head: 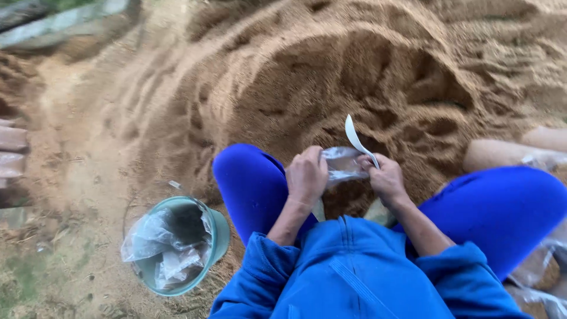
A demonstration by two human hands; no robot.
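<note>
**Bag and spoon held over a sawdust heap**

Far left edge: stacked bagged cylinders point(12, 147) w/ brownish fill, only partly in frame. Lower left, on bare ground by the knee, a green bucket point(180, 245) tipped toward the person, crumpled clear plastic bags point(159, 242) stuffed inside — placed, I'd judge, so the near hand can get at them w/o shifting.

Centre: left hand point(306, 175) closed on the near edge of a small clear bag point(342, 165), pinching it; bag sits between both hands, just above the lap, in front of the scooped hollow in the sawdust heap point(366, 77). Right hand point(387, 177) closed on the bag's other edge and on the handle of a white spoon point(357, 139), bowl pointing up and away. Two-sided hold looks meant to spread the bag mouth; can't confirm it's open.

Right: filled cylinders point(508, 155) lying on the heap, more plastic at lower right corner.
</note>
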